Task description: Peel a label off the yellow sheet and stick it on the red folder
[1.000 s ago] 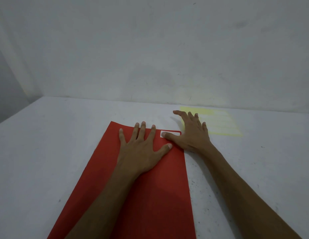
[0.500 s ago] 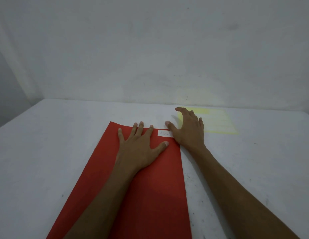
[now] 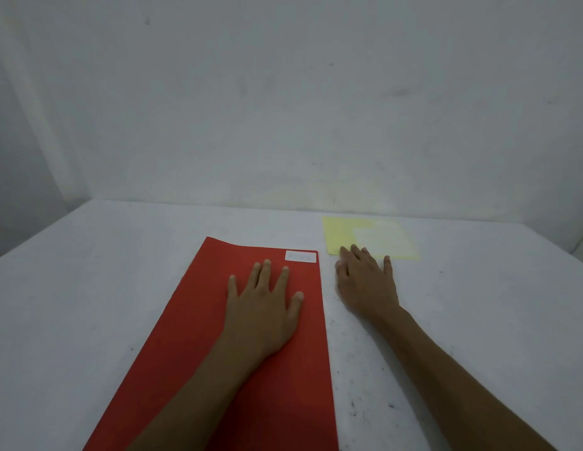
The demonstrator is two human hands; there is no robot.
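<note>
The red folder [image 3: 192, 336] lies flat on the white table, running from the near edge toward the middle. A small white label [image 3: 300, 256] with faint writing is stuck at its far right corner. My left hand [image 3: 262, 301] rests flat on the folder, fingers spread, just below the label and not touching it. My right hand [image 3: 365, 281] lies palm down on the table right of the folder, holding nothing, fingertips at the near edge of the yellow sheet [image 3: 345, 231]. The sheet carries pale labels on its right part.
The white table [image 3: 88, 288] meets a plain white wall at the back. Its right far corner shows at the frame's edge. Small dark specks mark the surface near my right forearm.
My right hand has come off the label and slid right, onto the table beside the folder. My left hand has drawn back a little. The label is now fully uncovered.
</note>
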